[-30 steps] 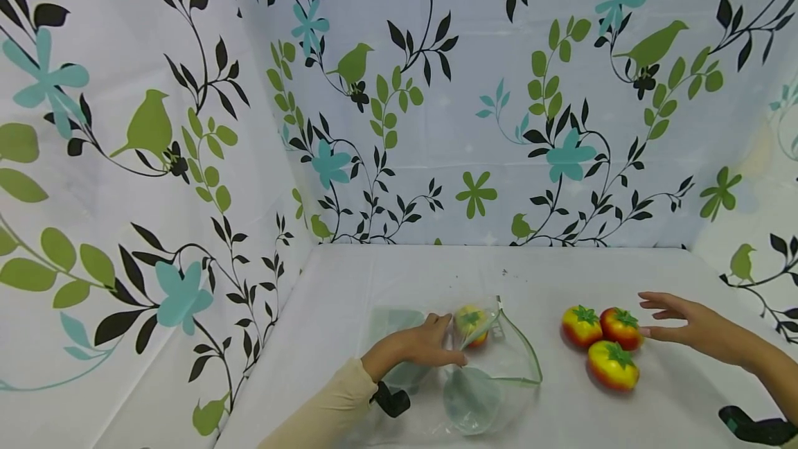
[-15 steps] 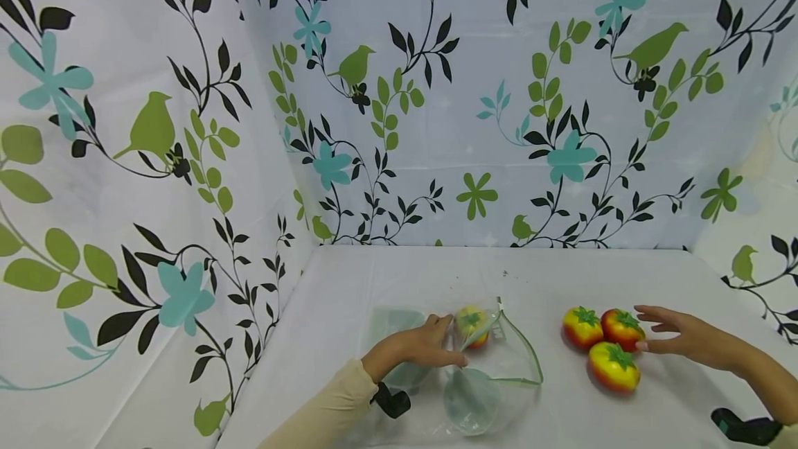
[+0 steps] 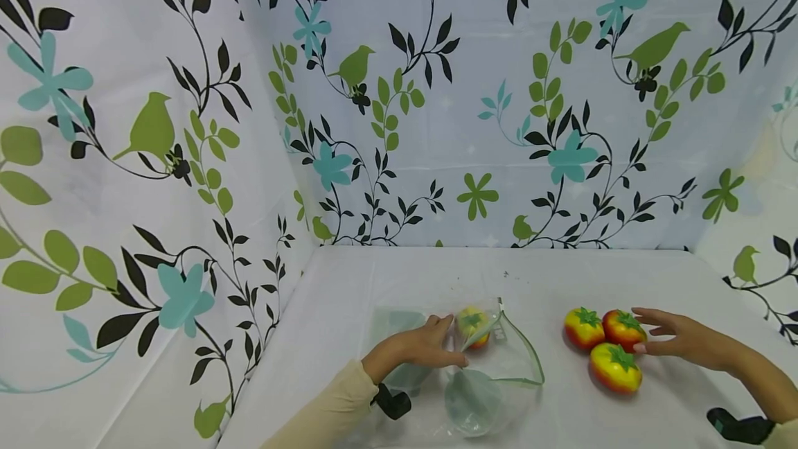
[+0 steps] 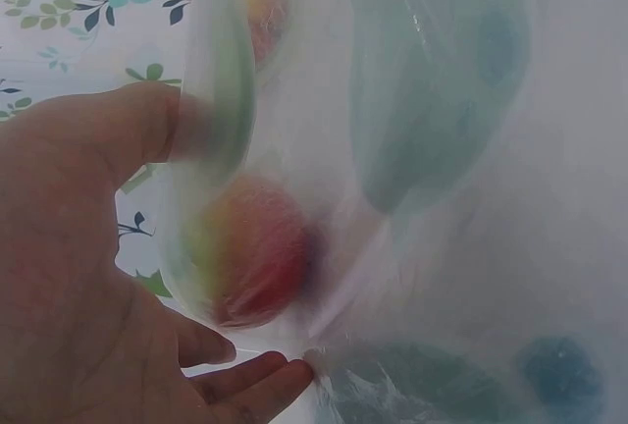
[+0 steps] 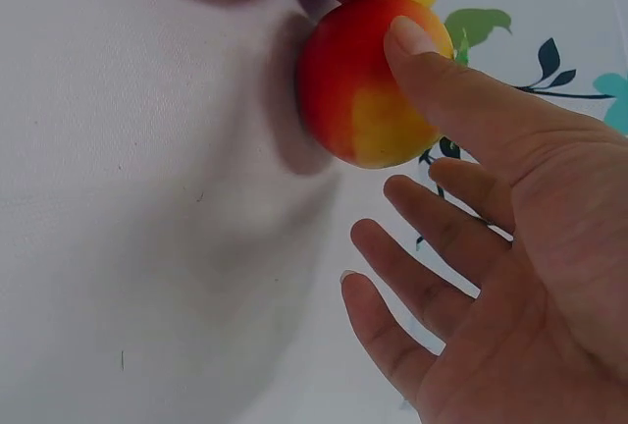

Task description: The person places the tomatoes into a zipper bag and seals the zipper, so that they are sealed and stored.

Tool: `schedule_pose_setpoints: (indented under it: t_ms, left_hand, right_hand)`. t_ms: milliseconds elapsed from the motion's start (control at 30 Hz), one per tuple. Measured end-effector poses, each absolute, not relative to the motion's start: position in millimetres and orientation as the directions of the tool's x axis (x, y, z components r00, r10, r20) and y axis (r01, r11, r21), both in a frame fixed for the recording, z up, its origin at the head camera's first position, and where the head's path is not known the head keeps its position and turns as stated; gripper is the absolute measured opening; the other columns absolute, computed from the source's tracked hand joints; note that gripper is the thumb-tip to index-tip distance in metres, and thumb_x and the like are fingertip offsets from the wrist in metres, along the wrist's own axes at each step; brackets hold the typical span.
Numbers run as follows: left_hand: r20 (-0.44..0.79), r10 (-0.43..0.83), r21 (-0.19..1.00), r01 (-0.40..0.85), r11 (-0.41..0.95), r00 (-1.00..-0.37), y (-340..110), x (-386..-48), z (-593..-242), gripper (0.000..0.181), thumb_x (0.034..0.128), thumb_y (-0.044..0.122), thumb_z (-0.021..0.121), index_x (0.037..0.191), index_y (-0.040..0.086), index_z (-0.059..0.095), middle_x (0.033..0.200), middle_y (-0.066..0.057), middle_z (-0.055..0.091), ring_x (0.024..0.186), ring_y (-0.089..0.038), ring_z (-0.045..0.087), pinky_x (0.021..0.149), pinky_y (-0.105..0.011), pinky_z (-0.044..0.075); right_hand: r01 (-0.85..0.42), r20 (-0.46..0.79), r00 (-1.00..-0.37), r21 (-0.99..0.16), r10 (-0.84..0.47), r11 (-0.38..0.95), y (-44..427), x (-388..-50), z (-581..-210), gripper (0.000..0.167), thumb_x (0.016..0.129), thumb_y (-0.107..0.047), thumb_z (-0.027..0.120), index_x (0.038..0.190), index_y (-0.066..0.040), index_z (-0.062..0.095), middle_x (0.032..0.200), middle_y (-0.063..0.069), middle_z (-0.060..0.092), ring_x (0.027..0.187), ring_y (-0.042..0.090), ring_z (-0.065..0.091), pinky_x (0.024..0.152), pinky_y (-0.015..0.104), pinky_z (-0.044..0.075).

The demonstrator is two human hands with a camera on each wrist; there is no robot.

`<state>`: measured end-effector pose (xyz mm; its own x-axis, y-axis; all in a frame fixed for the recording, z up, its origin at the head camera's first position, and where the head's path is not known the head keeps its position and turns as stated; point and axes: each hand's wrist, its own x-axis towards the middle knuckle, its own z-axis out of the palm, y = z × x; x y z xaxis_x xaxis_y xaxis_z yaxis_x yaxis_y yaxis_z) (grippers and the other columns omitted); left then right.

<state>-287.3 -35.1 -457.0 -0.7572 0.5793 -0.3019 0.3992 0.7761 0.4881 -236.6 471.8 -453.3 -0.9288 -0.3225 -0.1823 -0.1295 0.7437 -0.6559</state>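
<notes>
A clear plastic bag (image 3: pixel 520 362) with a green-edged mouth and pale green printed patches lies on the table. My left hand (image 3: pixel 411 352) rests on it, thumb and fingers spread. Through the film shows a red and yellow toy tomato (image 3: pixel 472 324) with a green leafy top, just past the left fingers. On the right, three more toy tomatoes sit close together: one at left (image 3: pixel 584 329), one at back right (image 3: pixel 625 328), one in front (image 3: pixel 616 368). My right hand (image 5: pixel 549 238) reaches to the back-right tomato (image 5: pixel 363 90). Its thumb overlaps that tomato; firm contact cannot be told.
A white cover lies over the table (image 3: pixel 399 269). Patterned cloth (image 3: pixel 476 123) with birds, leaves and flowers hangs behind and at both sides. Dark straps with cameras sit on my left wrist (image 3: pixel 393 400) and right wrist (image 3: pixel 738 427).
My right hand has moved left and slightly down, closer to the back-right toy tomato. The left hand and the bag have stayed in place.
</notes>
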Motion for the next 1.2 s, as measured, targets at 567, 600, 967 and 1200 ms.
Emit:
schedule_pose_setpoints:
  t_ms: [567, 600, 967, 1200]
  left_hand:
    - [-0.298, 0.579, 0.497, 0.394, 0.773, -0.759, -36.2, -285.7, -457.0, 0.101, 0.0938, 0.06, 0.065, 0.169, 0.01, 0.019, 0.162, -0.015, 0.034, 0.147, -0.025, 0.045, 0.116, -0.042, 0.042]
    - [-0.297, 0.579, 0.497, 0.395, 0.772, -0.759, -36.3, -285.6, -457.0, 0.101, 0.0937, 0.06, 0.065, 0.169, 0.01, 0.019, 0.162, -0.015, 0.034, 0.146, -0.025, 0.045, 0.116, -0.041, 0.042]
    - [-0.294, 0.575, 0.513, 0.382, 0.769, -0.763, -36.1, -284.8, -455.6, 0.102, 0.0937, 0.059, 0.066, 0.169, 0.01, 0.017, 0.163, -0.014, 0.035, 0.149, -0.025, 0.043, 0.118, -0.043, 0.041]
    - [-0.291, 0.582, 0.521, 0.385, 0.762, -0.759, -36.4, -285.5, -456.6, 0.102, 0.0939, 0.058, 0.066, 0.169, 0.009, 0.017, 0.162, -0.014, 0.036, 0.149, -0.025, 0.043, 0.118, -0.043, 0.041]
  right_hand:
    - [-0.091, -0.209, -0.933, -0.65, -0.293, 0.755, 466.7, -238.7, -456.1, 0.079, 0.103, -0.034, 0.067, 0.154, 0.015, 0.032, 0.148, 0.047, 0.041, 0.123, 0.062, 0.053, 0.089, 0.066, 0.055]
    - [-0.093, -0.208, -0.933, -0.65, -0.295, 0.754, 466.2, -238.6, -455.9, 0.079, 0.103, -0.034, 0.066, 0.154, 0.016, 0.033, 0.147, 0.047, 0.042, 0.123, 0.062, 0.053, 0.089, 0.066, 0.055]
    - [-0.095, -0.195, -0.939, -0.646, -0.284, 0.757, 465.0, -237.8, -454.7, 0.075, 0.105, -0.034, 0.065, 0.151, 0.017, 0.035, 0.143, 0.045, 0.049, 0.123, 0.061, 0.055, 0.091, 0.065, 0.055]
    - [-0.102, -0.179, -0.942, -0.655, -0.285, 0.749, 466.3, -237.5, -456.4, 0.075, 0.104, -0.034, 0.066, 0.151, 0.017, 0.037, 0.143, 0.044, 0.05, 0.122, 0.061, 0.056, 0.091, 0.065, 0.056]
